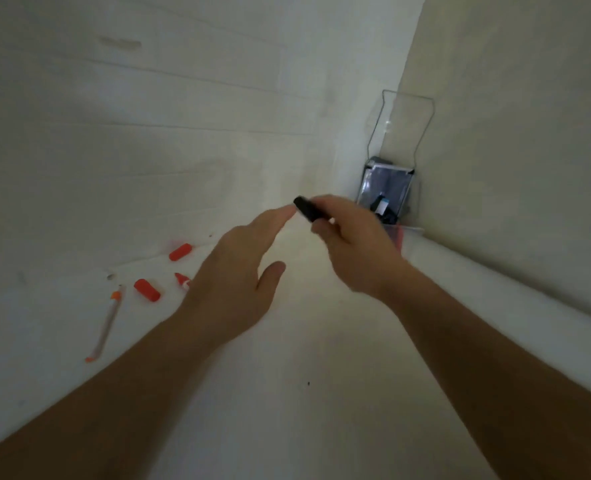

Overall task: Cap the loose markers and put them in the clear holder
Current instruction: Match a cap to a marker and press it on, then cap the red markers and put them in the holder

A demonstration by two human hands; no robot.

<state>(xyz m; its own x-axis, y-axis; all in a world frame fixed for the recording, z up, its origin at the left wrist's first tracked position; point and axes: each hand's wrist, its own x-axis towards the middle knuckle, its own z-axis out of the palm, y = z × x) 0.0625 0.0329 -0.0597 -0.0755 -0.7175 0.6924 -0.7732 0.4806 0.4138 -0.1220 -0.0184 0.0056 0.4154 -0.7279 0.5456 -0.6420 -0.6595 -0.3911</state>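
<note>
Near the back-right corner of the white surface, right hand has its grip clenched round a black marker; only the blunt cylindrical cap end pokes out past the fingers, smooth matte plastic. Left hand grip released, fingers straight, fingertips just beside the black end; can't tell if touching.

Clear holder stands in the corner against the beige wall: transparent plastic, tall rounded back panel, boxy lower pocket with dark marker-like items inside, one with a white and blue band. Right hand sits just in front of it.

Left side of surface: two loose red caps, short stubby cylinders, glossy. Red marker tip shows beside the left hand, rest hidden under it. Slim white marker with orange ends lies well left, uncapped as far as I can tell.

Surface looks like painted planks, faint seam lines. No readable labels; footage too blurred.
</note>
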